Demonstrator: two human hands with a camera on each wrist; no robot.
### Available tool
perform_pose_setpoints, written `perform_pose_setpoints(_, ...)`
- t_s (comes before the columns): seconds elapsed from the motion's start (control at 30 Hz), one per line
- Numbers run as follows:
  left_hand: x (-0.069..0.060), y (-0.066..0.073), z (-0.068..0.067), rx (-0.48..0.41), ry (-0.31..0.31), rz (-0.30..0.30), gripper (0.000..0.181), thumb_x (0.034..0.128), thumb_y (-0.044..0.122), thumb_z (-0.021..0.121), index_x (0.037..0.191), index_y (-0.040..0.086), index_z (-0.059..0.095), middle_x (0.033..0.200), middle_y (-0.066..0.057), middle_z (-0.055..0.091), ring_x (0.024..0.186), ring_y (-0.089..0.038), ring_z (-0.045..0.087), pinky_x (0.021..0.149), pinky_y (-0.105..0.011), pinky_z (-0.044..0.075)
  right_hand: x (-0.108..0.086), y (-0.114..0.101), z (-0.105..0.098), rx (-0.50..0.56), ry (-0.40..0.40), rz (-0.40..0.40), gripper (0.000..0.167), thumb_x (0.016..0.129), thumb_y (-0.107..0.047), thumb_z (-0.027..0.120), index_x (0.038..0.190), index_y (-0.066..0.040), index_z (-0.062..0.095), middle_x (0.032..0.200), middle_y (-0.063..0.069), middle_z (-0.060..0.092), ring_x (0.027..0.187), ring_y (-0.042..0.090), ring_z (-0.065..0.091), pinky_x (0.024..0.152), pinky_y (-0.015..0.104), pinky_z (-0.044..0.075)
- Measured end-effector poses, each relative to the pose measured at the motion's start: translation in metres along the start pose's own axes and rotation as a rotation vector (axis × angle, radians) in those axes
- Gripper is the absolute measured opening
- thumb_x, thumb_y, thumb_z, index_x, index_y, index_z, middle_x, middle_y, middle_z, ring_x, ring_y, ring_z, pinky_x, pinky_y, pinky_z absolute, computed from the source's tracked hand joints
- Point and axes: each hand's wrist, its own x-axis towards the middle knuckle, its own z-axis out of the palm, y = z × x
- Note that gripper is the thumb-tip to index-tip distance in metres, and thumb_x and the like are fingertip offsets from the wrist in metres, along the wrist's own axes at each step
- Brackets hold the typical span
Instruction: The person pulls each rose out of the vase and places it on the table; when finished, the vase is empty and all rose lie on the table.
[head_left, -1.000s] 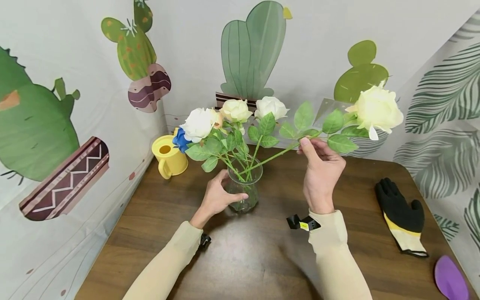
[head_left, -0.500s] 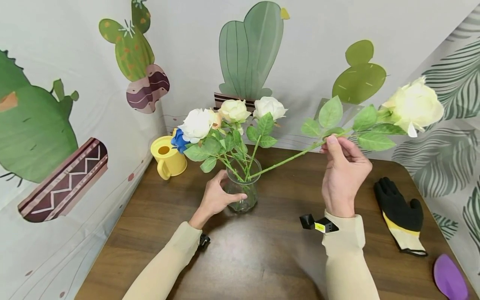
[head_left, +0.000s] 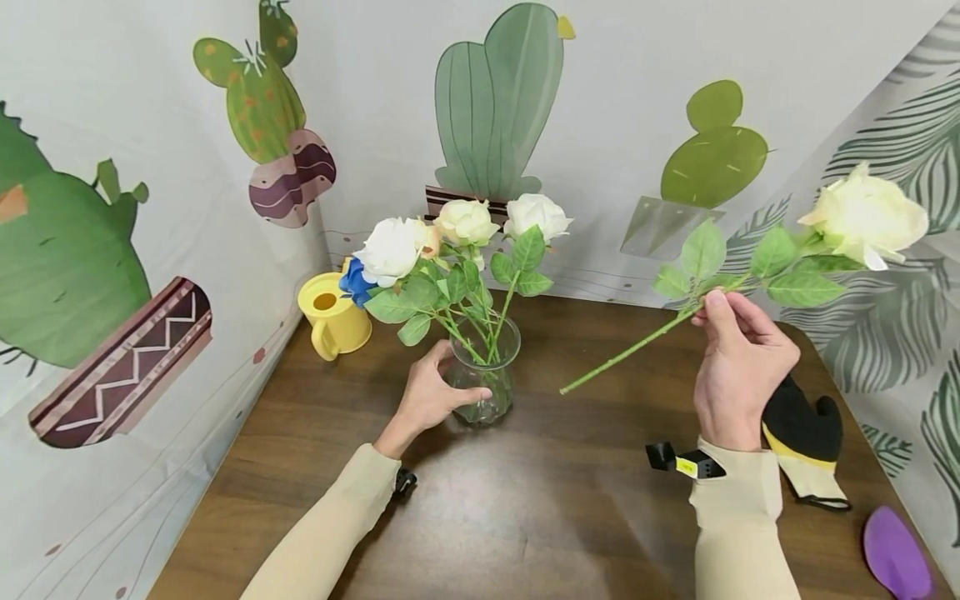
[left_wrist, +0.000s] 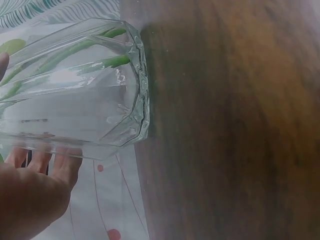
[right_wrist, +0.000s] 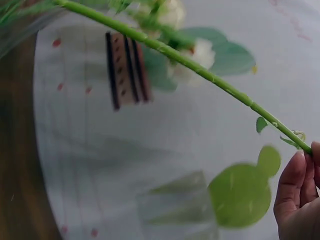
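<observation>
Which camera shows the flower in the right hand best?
The head view, because the whole rose fits in it, top to bottom. The right wrist view shows its stem close up but cuts off its flowery top. The left wrist view doesn't show this rose.

Your left grip (head_left: 429,392) holds the glass vase (head_left: 498,402) from the side, several flowers (head_left: 468,222) leaning inside it. Your right grip (head_left: 741,367) pinches a pale yellow rose (head_left: 774,252) by its stem, the lower end hanging apart from the vase, above the surface (head_left: 525,525). A yellow watering can (head_left: 341,325) stands to your left; a glove (head_left: 806,433) and something purple (head_left: 896,550) lie to your right.
</observation>
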Motion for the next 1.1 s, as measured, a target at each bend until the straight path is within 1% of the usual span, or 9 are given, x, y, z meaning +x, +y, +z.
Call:
perform_pose_setpoints(0.13, 0.000, 0.000, 0.000, 0.001, 0.000, 0.002, 0.068, 0.0731, 0.016, 0.102, 0.132, 0.013, 0.068, 0.132, -0.009, 0.074, 0.131, -0.029, 0.070, 0.119, -0.049, 0.055, 0.009, 0.002, -0.026, -0.105, 0.016, 0.018, 0.018, 0.082, 0.020, 0.082, 0.098, 0.024, 0.075, 0.078, 0.017, 0.081, 0.061, 0.021, 0.074, 0.058, 0.026, 0.062)
perform_pose_setpoints(0.23, 0.000, 0.000, 0.000, 0.007, -0.001, 0.000, 0.068, 0.0733, 0.018, 0.102, 0.132, 0.014, 0.068, 0.132, -0.008, 0.074, 0.131, -0.029, 0.069, 0.119, -0.049, 0.055, 0.017, 0.002, -0.046, -0.220, 0.032, 0.081, 0.018, 0.082, 0.018, 0.084, 0.098, 0.021, 0.077, 0.078, 0.014, 0.081, 0.059, 0.017, 0.074, 0.057, 0.024, 0.062)
perform_pose_setpoints(0.53, 0.000, -0.001, 0.000, -0.003, 0.000, 0.001, 0.068, 0.0740, 0.016, 0.102, 0.132, 0.013, 0.067, 0.134, -0.009, 0.074, 0.133, -0.029, 0.069, 0.121, -0.049, 0.053, 0.045, -0.001, -0.094, -0.633, 0.045, 0.387, 0.005, 0.089, 0.006, 0.084, 0.091, 0.002, 0.085, 0.074, -0.003, 0.081, 0.058, 0.009, 0.073, 0.061, 0.019, 0.062)
perform_pose_setpoints(0.63, 0.000, -0.001, -0.001, 0.001, -0.005, 0.002, 0.068, 0.0747, 0.017, 0.102, 0.133, 0.013, 0.067, 0.135, -0.009, 0.074, 0.134, -0.029, 0.068, 0.121, -0.049, 0.053, 0.052, -0.005, -0.109, -0.793, -0.019, 0.476, 0.011, 0.094, 0.000, 0.082, 0.090, -0.010, 0.087, 0.074, -0.012, 0.079, 0.060, 0.006, 0.070, 0.062, 0.016, 0.059)
perform_pose_setpoints(0.73, 0.000, -0.001, -0.001, 0.020, 0.002, 0.005, 0.068, 0.0741, 0.020, 0.102, 0.132, 0.014, 0.068, 0.134, -0.009, 0.075, 0.132, -0.028, 0.069, 0.118, -0.050, 0.055, 0.057, -0.006, -0.123, -0.965, -0.129, 0.540, 0.016, 0.097, -0.011, 0.082, 0.089, -0.023, 0.087, 0.076, -0.021, 0.076, 0.063, 0.003, 0.069, 0.064, 0.013, 0.055)
perform_pose_setpoints(0.87, 0.000, 0.000, 0.000, 0.042, 0.008, 0.009, 0.069, 0.0729, 0.022, 0.103, 0.131, 0.014, 0.068, 0.132, -0.009, 0.076, 0.129, -0.029, 0.070, 0.113, -0.052, 0.057, 0.062, -0.002, -0.142, -1.168, -0.285, 0.562, 0.017, 0.101, -0.023, 0.080, 0.090, -0.036, 0.083, 0.077, -0.029, 0.072, 0.066, -0.001, 0.068, 0.065, 0.014, 0.053)
perform_pose_setpoints(0.93, 0.000, 0.000, 0.000, 0.035, 0.005, 0.006, 0.069, 0.0728, 0.021, 0.103, 0.131, 0.014, 0.068, 0.132, -0.009, 0.076, 0.128, -0.029, 0.070, 0.113, -0.052, 0.057, 0.063, 0.003, -0.152, -1.252, -0.361, 0.561, 0.008, 0.103, -0.027, 0.077, 0.101, -0.027, 0.085, 0.077, -0.030, 0.071, 0.069, -0.002, 0.068, 0.066, 0.016, 0.054)
perform_pose_setpoints(1.03, -0.001, 0.000, 0.000, 0.036, 0.005, 0.006, 0.069, 0.0727, 0.022, 0.103, 0.132, 0.014, 0.068, 0.132, -0.009, 0.076, 0.128, -0.029, 0.071, 0.112, -0.052, 0.058, 0.064, 0.011, -0.165, -1.347, -0.446, 0.560, 0.030, 0.105, -0.030, 0.074, 0.121, -0.006, 0.081, 0.077, -0.029, 0.069, 0.070, -0.003, 0.067, 0.063, 0.020, 0.054)
perform_pose_setpoints(1.1, 0.000, 0.000, 0.000, 0.033, 0.005, 0.008, 0.069, 0.0728, 0.022, 0.103, 0.132, 0.014, 0.068, 0.132, -0.009, 0.076, 0.128, -0.029, 0.071, 0.112, -0.053, 0.058, 0.065, 0.015, -0.172, -1.398, -0.490, 0.569, 0.048, 0.106, -0.031, 0.072, 0.133, 0.009, 0.071, 0.078, -0.026, 0.069, 0.071, -0.002, 0.066, 0.064, 0.022, 0.053)
